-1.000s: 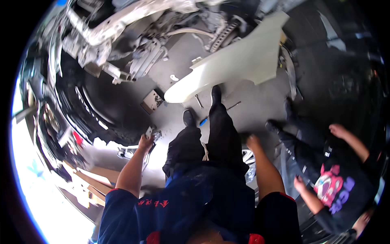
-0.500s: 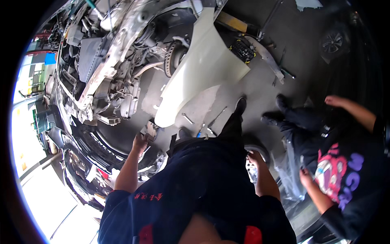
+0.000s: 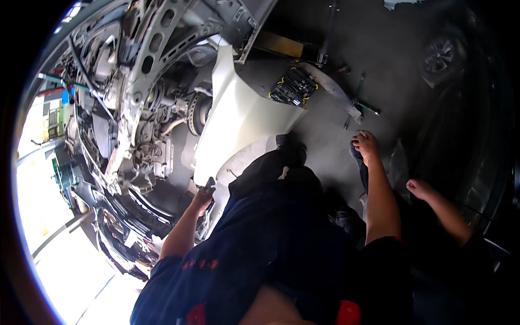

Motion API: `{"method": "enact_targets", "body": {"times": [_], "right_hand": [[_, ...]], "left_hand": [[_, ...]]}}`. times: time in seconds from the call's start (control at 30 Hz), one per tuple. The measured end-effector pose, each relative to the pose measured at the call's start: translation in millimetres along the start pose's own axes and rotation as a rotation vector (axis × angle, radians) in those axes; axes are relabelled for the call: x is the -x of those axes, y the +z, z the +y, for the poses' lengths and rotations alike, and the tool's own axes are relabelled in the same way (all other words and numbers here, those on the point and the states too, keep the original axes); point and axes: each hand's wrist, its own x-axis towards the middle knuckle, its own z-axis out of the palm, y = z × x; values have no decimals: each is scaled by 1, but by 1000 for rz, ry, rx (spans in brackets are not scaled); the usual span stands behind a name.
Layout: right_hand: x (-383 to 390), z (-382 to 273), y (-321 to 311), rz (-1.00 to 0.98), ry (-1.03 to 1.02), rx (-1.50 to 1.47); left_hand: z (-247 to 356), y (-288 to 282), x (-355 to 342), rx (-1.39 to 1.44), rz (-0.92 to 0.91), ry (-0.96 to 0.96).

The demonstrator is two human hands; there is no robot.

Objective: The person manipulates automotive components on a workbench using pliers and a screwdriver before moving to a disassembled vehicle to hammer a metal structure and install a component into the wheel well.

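Note:
My left hand (image 3: pixel 201 200) is closed around a small dark piece (image 3: pixel 210 184) whose kind I cannot make out. It is beside the lower tip of a pale, off-white fender panel (image 3: pixel 230 116), which stands next to the open front of a car (image 3: pixel 143 108). My right hand (image 3: pixel 366 144) is raised ahead of me on the right, fingers curled in. Whether anything is inside those fingers is hidden. Beyond that hand lie a long grey curved part (image 3: pixel 335 92) and a green-and-dark cross-shaped wrench (image 3: pixel 366 105) on the floor.
An open tool case (image 3: pixel 295 86) with yellow latches sits past the fender. The brake disc (image 3: pixel 199 114) is exposed. A black bumper part (image 3: pixel 138 208) lies at left. Close on my right is a co-worker's hand (image 3: pixel 421 189); a dark car's wheel (image 3: pixel 441 55) is at far right.
My right hand has swung up and forward from beside my hip. My left hand still grips its piece. The view has turned, so fender and tool case appear further left.

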Motion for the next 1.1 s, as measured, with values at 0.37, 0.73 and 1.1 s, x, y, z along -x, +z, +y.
{"method": "enact_targets", "body": {"times": [0.37,0.73,1.1], "right_hand": [[-115,56,-68,-1,457,-161],[-599,115,-13,77,-287,836],[-900,240,129,-196,-127,848]], "left_hand": [[298,38,-9,-329,36,384],[358,119,-42,-543,-151,-12],[430,196,-58,-822,-91,-491]]}}
